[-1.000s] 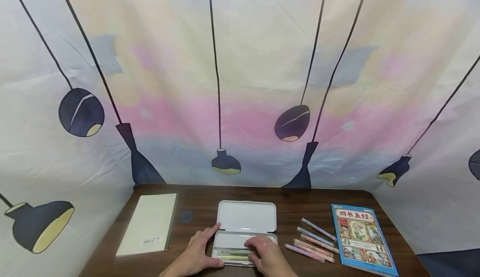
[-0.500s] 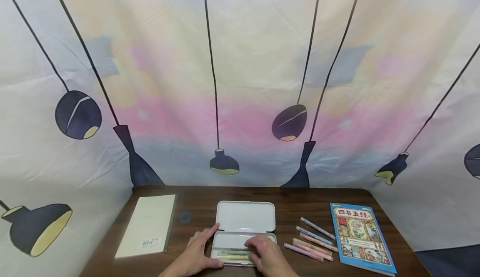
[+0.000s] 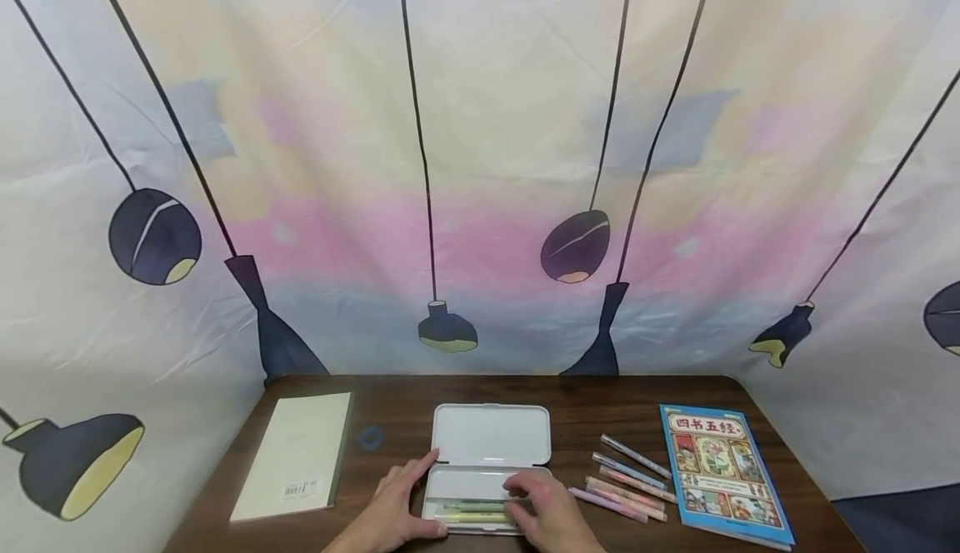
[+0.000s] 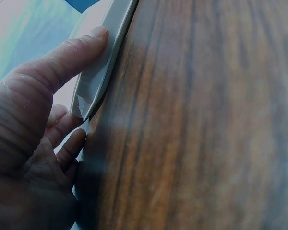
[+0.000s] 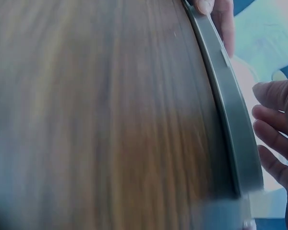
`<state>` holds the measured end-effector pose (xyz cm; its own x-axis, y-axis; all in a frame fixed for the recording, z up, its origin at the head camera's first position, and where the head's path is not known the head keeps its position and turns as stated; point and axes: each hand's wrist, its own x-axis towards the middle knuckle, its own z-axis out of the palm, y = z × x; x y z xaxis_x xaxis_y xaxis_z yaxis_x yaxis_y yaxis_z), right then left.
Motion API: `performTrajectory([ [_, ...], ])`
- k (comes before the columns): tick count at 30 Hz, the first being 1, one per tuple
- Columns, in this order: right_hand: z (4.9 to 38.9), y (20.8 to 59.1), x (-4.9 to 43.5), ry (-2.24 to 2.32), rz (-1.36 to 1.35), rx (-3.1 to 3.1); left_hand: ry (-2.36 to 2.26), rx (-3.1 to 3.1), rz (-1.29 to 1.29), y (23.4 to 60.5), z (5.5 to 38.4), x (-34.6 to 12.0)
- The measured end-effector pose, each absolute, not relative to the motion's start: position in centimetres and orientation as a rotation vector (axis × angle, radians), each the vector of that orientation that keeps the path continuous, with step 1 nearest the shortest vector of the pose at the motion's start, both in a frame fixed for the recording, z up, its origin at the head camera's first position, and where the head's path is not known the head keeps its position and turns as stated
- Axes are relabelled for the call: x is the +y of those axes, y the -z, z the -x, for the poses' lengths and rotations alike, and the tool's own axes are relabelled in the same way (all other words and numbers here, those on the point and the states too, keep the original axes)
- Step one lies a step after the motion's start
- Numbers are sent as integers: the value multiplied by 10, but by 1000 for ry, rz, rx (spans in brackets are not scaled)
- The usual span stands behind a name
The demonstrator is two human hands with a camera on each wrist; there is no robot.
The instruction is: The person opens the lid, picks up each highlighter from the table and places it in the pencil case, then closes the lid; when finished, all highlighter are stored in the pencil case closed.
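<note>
Two books (image 3: pixel 291 453), one blue ring (image 3: pixel 362 439), at least five loose pens (image 3: pixel 630 470); one white case (image 3: pixel 491 436), lid raised, greenish pens (image 3: pixel 476 518) inside, on the table (image 3: pixel 622 403). Left hand (image 3: pixel 390 510) grips it; right hand (image 3: pixel 553 513), fingers apart, hovers above.

At the lower centre of the frame, the right hand (image 3: pixel 553 510) has shifted slightly rightward over the open white rectangular case (image 3: pixel 491 435), uncovering more of the slim green and yellow pens (image 3: pixel 476 517).

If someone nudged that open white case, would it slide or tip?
The case would probably slide rather than tip, since it lies flat on the table. Lifted, its hinged lid might swing; the slim pens inside could roll.
</note>
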<state>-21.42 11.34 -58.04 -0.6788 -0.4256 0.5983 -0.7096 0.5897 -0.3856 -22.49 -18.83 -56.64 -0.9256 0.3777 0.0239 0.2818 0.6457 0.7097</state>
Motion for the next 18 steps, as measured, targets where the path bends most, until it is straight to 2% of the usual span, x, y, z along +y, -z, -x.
performTrajectory([
  [18,197,581,185,-895,-507,-2366,-1153,2669,-503,568,228,-190],
])
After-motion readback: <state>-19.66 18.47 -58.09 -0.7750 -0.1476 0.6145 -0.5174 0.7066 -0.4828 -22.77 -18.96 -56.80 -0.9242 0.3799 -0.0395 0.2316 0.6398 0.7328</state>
